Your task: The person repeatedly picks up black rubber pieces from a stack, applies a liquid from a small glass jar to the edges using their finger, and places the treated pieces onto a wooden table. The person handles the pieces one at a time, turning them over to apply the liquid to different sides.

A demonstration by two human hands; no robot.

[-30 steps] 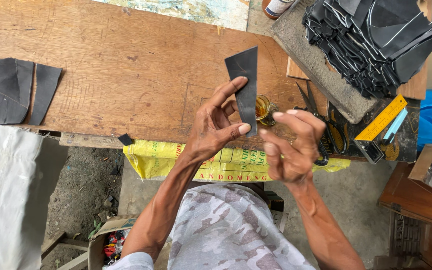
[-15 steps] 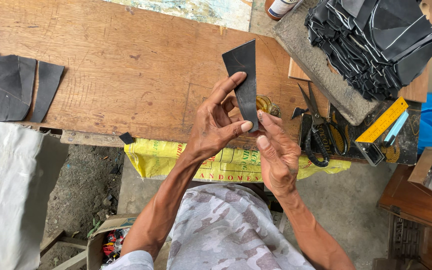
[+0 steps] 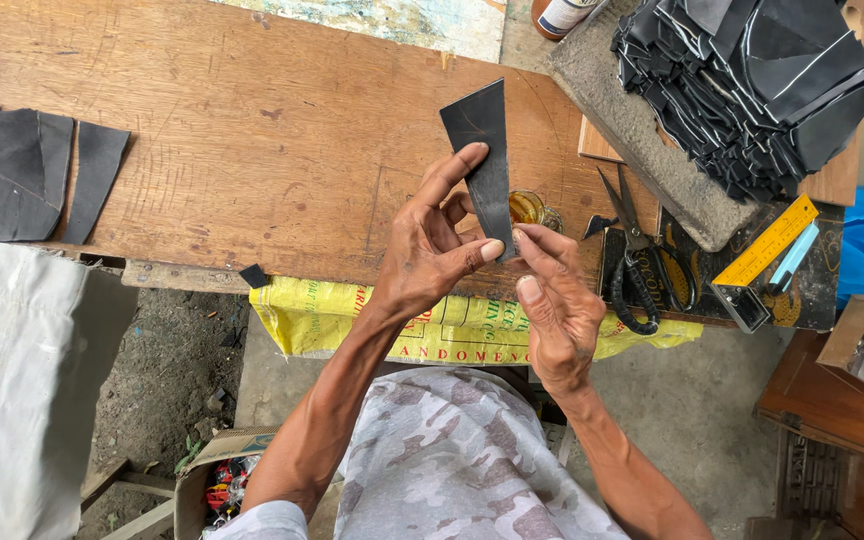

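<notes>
My left hand (image 3: 430,245) holds a dark, tapered leather piece (image 3: 483,150) upright over the wooden workbench (image 3: 252,140), thumb and fingers pinching its lower part. My right hand (image 3: 552,300) touches the narrow bottom end of the same piece with its fingertips. Just behind the hands sits a small glass jar of amber liquid (image 3: 530,208).
A stack of black cut pieces (image 3: 752,80) lies on a grey slab at the right. Black-handled scissors (image 3: 642,260), a yellow ruler (image 3: 767,242) and a can (image 3: 562,14) are nearby. More dark pieces (image 3: 32,175) lie at the left. A yellow sack (image 3: 352,315) hangs below the bench edge.
My right hand has moved left from beside the jar to the bottom end of the leather piece. The left hand keeps holding the piece upright.
</notes>
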